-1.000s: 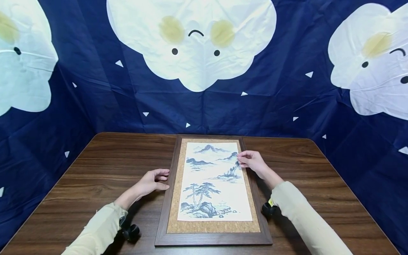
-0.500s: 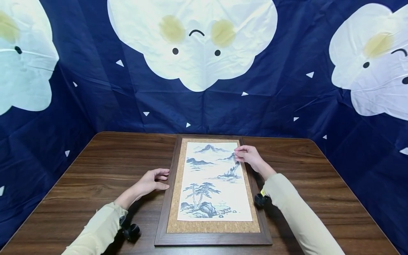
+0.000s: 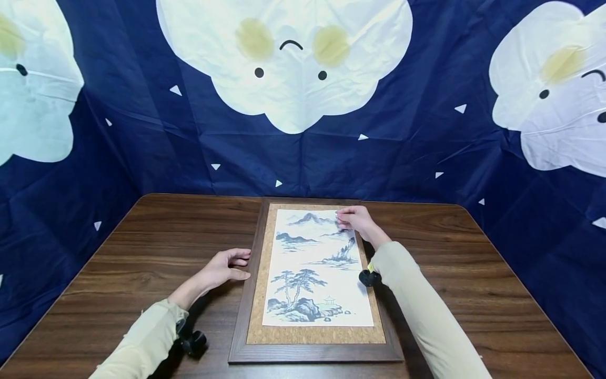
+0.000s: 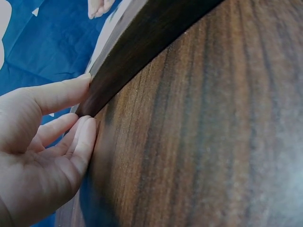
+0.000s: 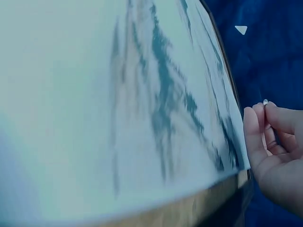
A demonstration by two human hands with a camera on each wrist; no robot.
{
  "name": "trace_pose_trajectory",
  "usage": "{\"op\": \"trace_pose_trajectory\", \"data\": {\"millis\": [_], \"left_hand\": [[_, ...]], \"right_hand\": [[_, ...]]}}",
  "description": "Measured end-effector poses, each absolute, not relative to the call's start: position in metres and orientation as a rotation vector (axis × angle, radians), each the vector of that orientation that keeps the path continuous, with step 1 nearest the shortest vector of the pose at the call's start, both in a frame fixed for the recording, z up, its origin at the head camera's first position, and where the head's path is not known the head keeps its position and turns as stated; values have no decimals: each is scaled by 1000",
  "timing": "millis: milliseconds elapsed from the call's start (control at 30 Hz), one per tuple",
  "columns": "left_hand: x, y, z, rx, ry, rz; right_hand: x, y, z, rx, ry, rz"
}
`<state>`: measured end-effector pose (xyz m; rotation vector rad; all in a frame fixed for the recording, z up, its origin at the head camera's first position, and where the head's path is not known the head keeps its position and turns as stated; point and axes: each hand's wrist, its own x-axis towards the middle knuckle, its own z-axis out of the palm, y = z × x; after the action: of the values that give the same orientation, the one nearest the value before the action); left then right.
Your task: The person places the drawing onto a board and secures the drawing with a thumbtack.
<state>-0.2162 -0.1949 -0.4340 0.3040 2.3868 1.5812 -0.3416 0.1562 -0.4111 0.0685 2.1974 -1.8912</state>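
Dark blue cloth (image 3: 113, 147) hangs behind and along the sides of the scene, with a white cloud (image 3: 35, 100) at the far left. Below it spreads the brown wood-grain surface (image 3: 189, 226). From the lower left comes a cream sleeve (image 3: 149, 337) with a black wrist device (image 3: 193, 343) at its cuff. The left hand (image 3: 219, 271) has its thumb and fingers parted, the tips touching the left outer side of a dark brown frame (image 3: 314, 353). That frame lies on the surface around the middle, its far end near the cloth, and inside it is a tan cork board (image 3: 312, 336). On the cork lies a white landscape print (image 3: 322, 295) in blue-grey ink: pines and rocks at the near left, water and mountains farther up. Above hangs a large cloud with yellow cheeks (image 3: 289, 79). Over the print's upper right corner is the right hand (image 3: 357, 217), thumb and fingers pinching a small pale-tipped object (image 5: 265, 101), mostly hidden; whether it touches the paper I cannot tell. Another black device (image 3: 368, 278) sits at that wrist, beside the right cream sleeve (image 3: 416, 300). A third cloud (image 3: 549, 95) shows at the far right.
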Motion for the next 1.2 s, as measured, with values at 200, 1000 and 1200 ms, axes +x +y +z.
{"op": "trace_pose_trajectory", "data": {"millis": [200,1000,1200], "left_hand": [[-216,-200,-434,308,2390,1586],[-213,-194,-434,290,2357,1658],[-213,-194,-437,278,2351,1669]], "right_hand": [[-350,130,-416,50,2212,-1853],[-468,134,-526,-237,2645,-1562],[-387,104,-429,-1,2716,-1295]]}}
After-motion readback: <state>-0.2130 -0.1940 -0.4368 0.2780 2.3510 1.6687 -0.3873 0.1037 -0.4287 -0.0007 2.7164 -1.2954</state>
